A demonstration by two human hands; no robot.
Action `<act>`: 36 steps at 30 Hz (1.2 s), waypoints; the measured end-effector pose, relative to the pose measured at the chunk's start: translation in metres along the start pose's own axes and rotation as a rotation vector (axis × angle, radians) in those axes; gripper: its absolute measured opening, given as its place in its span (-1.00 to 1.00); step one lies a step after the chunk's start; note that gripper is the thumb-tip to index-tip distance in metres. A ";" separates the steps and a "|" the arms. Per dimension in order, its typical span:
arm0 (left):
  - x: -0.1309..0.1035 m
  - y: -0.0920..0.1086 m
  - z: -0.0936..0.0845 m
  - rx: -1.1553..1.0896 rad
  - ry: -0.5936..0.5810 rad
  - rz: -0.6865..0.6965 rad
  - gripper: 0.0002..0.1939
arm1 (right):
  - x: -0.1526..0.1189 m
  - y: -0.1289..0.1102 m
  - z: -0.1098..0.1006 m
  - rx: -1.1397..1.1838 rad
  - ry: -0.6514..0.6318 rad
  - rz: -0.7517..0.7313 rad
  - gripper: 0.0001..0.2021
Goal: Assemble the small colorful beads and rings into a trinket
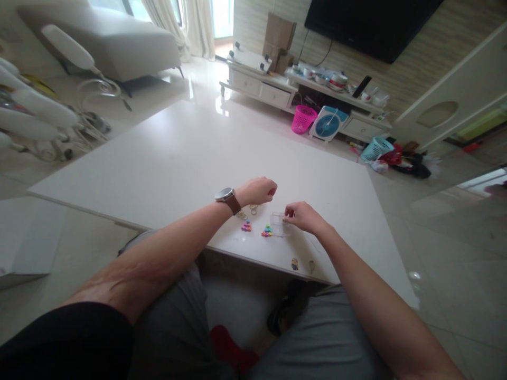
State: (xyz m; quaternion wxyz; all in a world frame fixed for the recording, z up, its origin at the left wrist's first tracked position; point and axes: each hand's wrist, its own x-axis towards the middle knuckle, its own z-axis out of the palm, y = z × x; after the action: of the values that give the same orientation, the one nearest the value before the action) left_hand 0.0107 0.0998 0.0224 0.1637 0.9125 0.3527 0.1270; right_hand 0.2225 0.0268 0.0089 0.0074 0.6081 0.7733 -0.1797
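While curling the left hand (259, 191) closed, narrowing the right fingers (289, 210) at a clear box (277, 225); cannot tell their hold.

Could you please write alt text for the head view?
A person's right hand is at a clear divided box on a white table; the left hand is curled nearby. Small colourful pieces lie left of the box.

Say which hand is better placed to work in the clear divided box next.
Probably the right hand: it is at the right side of the clear divided box. The left hand is curled and farther off, beyond the rings.
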 end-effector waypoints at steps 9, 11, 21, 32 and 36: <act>0.001 -0.003 -0.004 0.026 -0.020 -0.014 -0.79 | 0.002 0.002 -0.003 0.015 0.008 0.012 -0.93; 0.001 -0.007 -0.006 0.037 -0.047 -0.025 -0.79 | 0.001 0.002 -0.006 0.027 0.012 0.018 -0.93; -0.003 -0.029 -0.005 0.161 -0.441 -0.218 -0.73 | -0.004 -0.005 -0.013 -0.008 0.064 0.027 -0.86; 0.000 -0.040 0.016 0.159 -0.391 -0.189 -0.67 | -0.008 -0.010 -0.018 -0.028 0.060 0.029 -0.84; 0.001 -0.043 0.025 0.182 -0.382 -0.177 -0.73 | -0.008 -0.010 -0.019 -0.020 0.057 0.026 -0.84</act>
State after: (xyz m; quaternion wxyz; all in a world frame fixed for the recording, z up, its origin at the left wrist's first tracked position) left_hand -0.0057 0.1256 -0.0171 0.1549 0.8964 0.4041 -0.0956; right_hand 0.2187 0.0225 0.0313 -0.0061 0.6227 0.7671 -0.1544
